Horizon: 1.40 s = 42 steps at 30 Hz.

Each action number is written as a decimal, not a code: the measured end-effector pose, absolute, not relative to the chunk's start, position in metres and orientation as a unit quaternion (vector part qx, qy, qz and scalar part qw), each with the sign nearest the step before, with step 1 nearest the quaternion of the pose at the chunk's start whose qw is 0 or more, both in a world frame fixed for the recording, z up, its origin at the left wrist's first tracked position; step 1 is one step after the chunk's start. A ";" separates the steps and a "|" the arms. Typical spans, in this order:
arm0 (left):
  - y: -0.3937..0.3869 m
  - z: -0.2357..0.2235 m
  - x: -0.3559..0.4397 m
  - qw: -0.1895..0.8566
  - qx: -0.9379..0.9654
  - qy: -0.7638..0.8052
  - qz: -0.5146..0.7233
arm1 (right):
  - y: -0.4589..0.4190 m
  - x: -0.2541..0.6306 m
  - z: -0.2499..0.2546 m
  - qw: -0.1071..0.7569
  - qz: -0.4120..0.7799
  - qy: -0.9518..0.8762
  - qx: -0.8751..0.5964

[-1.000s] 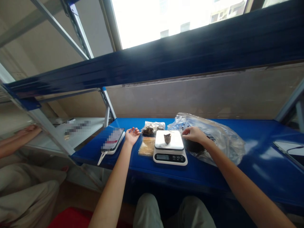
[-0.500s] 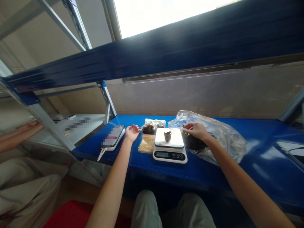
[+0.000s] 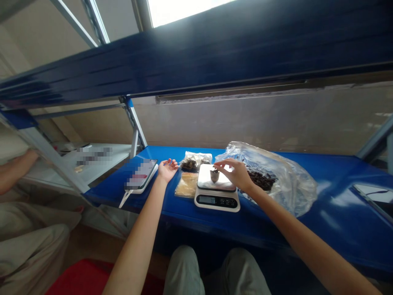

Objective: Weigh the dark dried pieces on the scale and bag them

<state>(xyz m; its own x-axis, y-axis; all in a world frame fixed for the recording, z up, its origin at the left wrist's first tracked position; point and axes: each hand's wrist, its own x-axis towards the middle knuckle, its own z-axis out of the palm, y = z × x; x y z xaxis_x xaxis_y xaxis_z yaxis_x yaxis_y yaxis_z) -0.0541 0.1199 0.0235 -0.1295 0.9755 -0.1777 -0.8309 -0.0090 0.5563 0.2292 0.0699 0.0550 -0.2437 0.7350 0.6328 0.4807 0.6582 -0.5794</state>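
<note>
On a white digital kitchen scale (image 3: 217, 201) stands a small brown cup (image 3: 214, 177) with dark flakes at its top. Over the cup's rim, my right hand (image 3: 238, 174) has thumb and fingers pinched together; whatever they hold is too small to make out. A large clear plastic bag (image 3: 294, 184) lies open to the right, with dark brown dried pieces (image 3: 262, 178) inside. My left hand (image 3: 168, 170) rests palm up on the blue shelf, fingers loosely curled and apart, holding nothing. Beside it are a bag of yellowish material (image 3: 186, 185) and a small clear bag with dark pieces (image 3: 189, 164).
A phone (image 3: 143, 174) with a white strap lies left of my left hand. Another flat device (image 3: 373, 196) is at the far right. A blue upper shelf beam (image 3: 196, 61) crosses above. At left, another person's arm (image 3: 18, 170) reaches over a neighbouring grey table (image 3: 104, 174).
My right hand has moved left from the large bag to above the cup, uncovering the dark pieces in the bag. My left hand stays beside the phone. The view has shifted slightly.
</note>
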 end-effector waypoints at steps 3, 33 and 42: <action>0.120 0.023 -0.054 0.647 0.131 0.278 0.698 | 0.069 0.229 0.056 0.466 0.132 -0.780 -0.396; 0.127 0.019 -0.060 0.653 0.142 0.282 0.689 | 0.069 0.228 0.056 0.454 0.121 -0.804 -0.364; 0.122 0.023 -0.057 0.647 0.136 0.290 0.692 | 0.097 0.265 0.061 0.498 0.182 -0.702 -0.476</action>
